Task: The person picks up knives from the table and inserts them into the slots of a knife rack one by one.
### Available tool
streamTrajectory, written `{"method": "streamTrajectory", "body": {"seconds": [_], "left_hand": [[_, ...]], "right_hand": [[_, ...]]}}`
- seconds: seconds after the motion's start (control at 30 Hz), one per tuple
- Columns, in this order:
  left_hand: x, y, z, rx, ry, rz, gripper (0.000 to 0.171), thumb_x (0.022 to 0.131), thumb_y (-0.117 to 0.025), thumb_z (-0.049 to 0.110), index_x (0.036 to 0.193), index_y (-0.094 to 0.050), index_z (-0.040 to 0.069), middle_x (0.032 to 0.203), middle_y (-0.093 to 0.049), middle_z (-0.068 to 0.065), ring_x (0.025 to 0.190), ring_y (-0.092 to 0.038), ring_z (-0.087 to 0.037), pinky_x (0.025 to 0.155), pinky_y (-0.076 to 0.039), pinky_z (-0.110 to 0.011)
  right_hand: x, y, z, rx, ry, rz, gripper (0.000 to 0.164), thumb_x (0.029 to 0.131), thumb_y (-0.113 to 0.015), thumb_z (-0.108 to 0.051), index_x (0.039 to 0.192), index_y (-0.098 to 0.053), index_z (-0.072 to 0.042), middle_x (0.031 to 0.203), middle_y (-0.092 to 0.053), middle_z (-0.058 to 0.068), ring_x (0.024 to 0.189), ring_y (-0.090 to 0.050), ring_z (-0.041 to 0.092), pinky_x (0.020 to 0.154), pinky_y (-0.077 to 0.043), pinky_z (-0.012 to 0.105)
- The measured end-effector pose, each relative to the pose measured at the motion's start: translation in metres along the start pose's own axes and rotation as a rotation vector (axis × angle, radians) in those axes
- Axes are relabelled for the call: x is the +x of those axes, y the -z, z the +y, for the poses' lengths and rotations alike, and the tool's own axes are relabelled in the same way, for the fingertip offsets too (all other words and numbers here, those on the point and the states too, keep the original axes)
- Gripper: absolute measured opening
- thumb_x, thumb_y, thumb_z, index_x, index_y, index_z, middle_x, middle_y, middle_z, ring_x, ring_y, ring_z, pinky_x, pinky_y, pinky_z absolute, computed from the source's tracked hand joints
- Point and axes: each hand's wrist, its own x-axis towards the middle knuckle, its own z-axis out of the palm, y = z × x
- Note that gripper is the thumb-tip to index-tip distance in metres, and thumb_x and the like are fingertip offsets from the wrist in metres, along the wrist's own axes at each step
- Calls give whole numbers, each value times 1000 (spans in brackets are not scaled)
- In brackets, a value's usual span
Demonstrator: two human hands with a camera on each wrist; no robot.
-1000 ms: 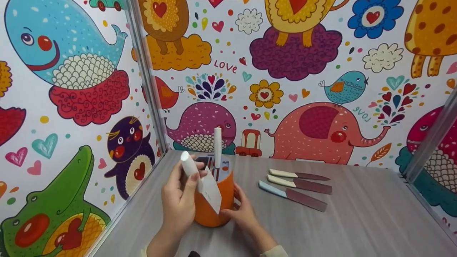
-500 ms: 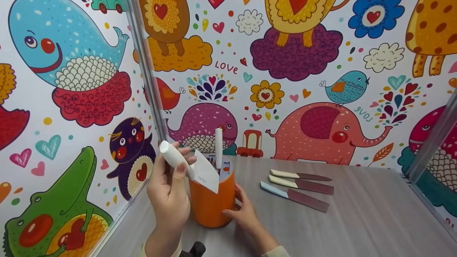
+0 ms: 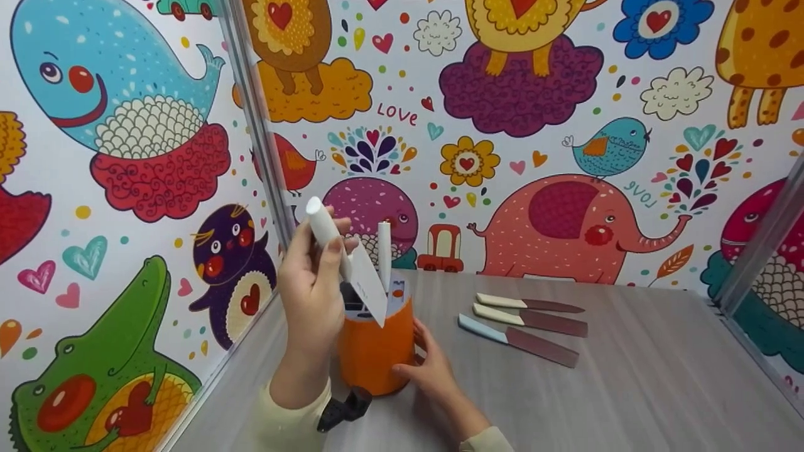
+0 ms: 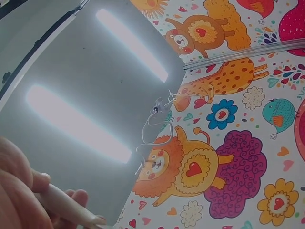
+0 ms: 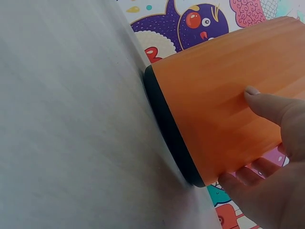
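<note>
In the head view my left hand grips a white-handled kitchen knife, its broad white blade slanting down to the right. From this angle the tip overlaps the near rim of an orange knife holder; whether they touch I cannot tell. My right hand holds the holder's right side, thumb in front. Another white handle rises upright from the slotted top. The left wrist view catches only the held knife's handle and part of the hand. In the right wrist view, thumb and fingers span the holder.
Three knives with dark blades lie on the grey table to the right: a narrow cream-handled one, a broader cream-handled one and a light-blue-handled one. Patterned walls enclose the left and back. A black device sits at my left wrist.
My left hand first drew the knife up and left, tilting it flatter. Now the knife is higher and steeper, back over the holder's rim. The right hand and holder stay nearly in place.
</note>
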Motion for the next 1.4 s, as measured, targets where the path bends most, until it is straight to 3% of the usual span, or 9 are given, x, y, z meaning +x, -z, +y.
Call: {"method": "streamTrajectory", "body": {"seconds": [0.23, 0.5, 0.87, 1.0, 1.4], "left_hand": [[20, -11, -5, 53, -1, 0, 36, 101, -53, 8, 137, -52, 2, 122, -66, -12, 101, -69, -17, 104, -50, -31], [38, -22, -21, 89, 122, 16, 36, 103, -52, 14, 138, -51, 9, 123, -65, -6, 105, -68, -17, 103, -51, -34], [34, -32, -41, 115, 128, 12, 39, 102, -54, 16, 140, -51, 8, 122, -67, -10, 102, -70, -23, 100, -53, -39], [27, -34, -53, 150, 162, 7, 40, 101, -56, 18, 140, -51, 10, 122, -68, -8, 108, -70, -25, 101, -52, -44], [9, -42, -81, 235, 291, -21, 47, 100, -58, 22, 145, -48, 15, 131, -64, -9, 112, -66, -26, 103, -48, -54]], "right_hand": [[-1, -3, 0, 16, -18, 13, 97, 75, -87, -30, 152, -29, -40, 160, -35, -1, 146, -35, 29, 117, -31, 56], [-2, -1, -1, 30, -33, 60, 106, 72, -88, -32, 155, -21, -41, 160, -34, 2, 146, -35, 32, 116, -34, 54], [-1, 0, 0, -5, 7, 26, 105, 74, -87, -34, 157, -21, -33, 161, -33, 4, 145, -36, 32, 115, -34, 55], [-2, 0, 1, -5, 22, 18, 105, 75, -86, -35, 157, -22, -30, 161, -33, 2, 145, -37, 32, 115, -34, 57], [-1, -1, 2, -7, 38, 32, 98, 76, -86, -31, 153, -28, -39, 159, -37, 2, 143, -40, 32, 115, -34, 56]]}}
